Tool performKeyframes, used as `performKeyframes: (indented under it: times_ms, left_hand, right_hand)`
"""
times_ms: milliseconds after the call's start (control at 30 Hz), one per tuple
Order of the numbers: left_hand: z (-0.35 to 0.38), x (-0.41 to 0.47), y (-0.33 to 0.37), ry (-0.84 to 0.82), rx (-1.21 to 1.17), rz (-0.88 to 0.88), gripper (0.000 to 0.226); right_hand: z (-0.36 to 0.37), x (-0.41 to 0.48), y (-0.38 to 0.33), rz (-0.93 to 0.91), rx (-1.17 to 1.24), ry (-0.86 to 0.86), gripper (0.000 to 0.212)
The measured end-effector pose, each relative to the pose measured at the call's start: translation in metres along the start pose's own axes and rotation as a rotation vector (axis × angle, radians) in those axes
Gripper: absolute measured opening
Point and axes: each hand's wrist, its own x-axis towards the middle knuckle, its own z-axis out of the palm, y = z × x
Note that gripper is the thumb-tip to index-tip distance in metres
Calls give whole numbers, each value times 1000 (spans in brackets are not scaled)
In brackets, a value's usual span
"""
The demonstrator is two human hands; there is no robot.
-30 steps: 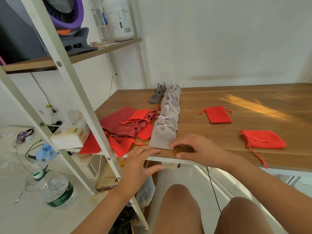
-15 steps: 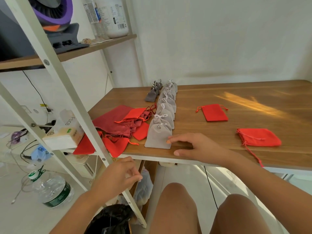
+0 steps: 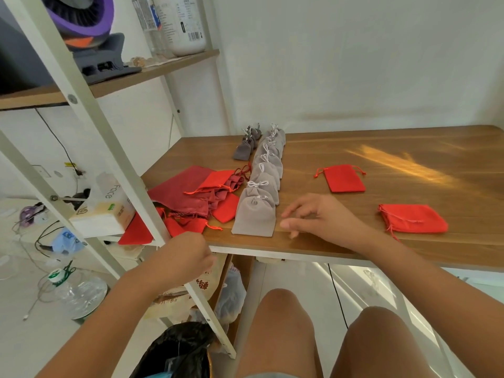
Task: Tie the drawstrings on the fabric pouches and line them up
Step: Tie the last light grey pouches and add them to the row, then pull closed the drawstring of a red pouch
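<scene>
Approx. half done, I'd say: light grey velvet drawstring pouches (image 3: 268, 170) lie tied in one row on the wooden tabletop (image 3: 395, 148), w/ dark grey pouches (image 3: 242, 151) beside its far end. Left to tie: red fabric pouch heap (image 3: 215, 192) at left, plus a flat red pouch (image 3: 344, 178) & a second red pouch (image 3: 413, 218) at right. Right hand (image 3: 319, 214) rests loose & empty just beside the nearest grey pouch (image 3: 255, 218); left hand (image 3: 188, 255) is by the heap, fingers curled, can't tell if gripping.
</scene>
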Motion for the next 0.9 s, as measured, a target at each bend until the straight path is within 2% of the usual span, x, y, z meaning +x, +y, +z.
performKeyframes:
  times_ms: [100, 133, 200, 267, 367, 400, 500, 567, 633, 767, 833, 900]
  left_hand:
    - [-6, -1, 11, 97, -96, 150, 57]
    - [-8, 0, 13, 145, -114, 187, 59]
    - [-17, 6, 22, 186, -173, 181, 43]
    - [-31, 10, 34, 143, -129, 110, 8]
    - [-37, 18, 41, 109, 11, 134, 51]
    - [-37, 19, 42, 134, -2, 162, 56]
    - [-32, 27, 36, 205, -121, 239, 35]
    - [-29, 38, 39, 208, -163, 287, 50]
    - [-28, 51, 49, 224, -204, 337, 51]
    - [-16, 74, 79, 182, -307, 379, 47]
    - [-7, 83, 96, 212, -250, 400, 43]
    - [-1, 93, 109, 261, -209, 399, 39]
  right_hand:
    - [-3, -2, 2, 4, -75, -42, 15]
    - [-4, -3, 4, 2, -100, -55, 18]
    - [-7, -4, 7, -7, -136, -54, 31]
    - [-13, -7, 8, 5, -136, -38, 34]
    - [-23, -11, 7, 61, -65, -20, 21]
    - [-26, -12, 9, 76, -59, -12, 18]
    - [-38, -10, 20, 113, -143, 77, 14]
    - [-51, -4, 31, 178, -241, 178, 18]
    - [-69, 4, 43, 275, -355, 226, 27]
    - [-84, 18, 62, 440, -433, 98, 41]
    - [-76, 21, 69, 463, -462, 31, 41]
    - [-66, 19, 69, 426, -468, 75, 36]
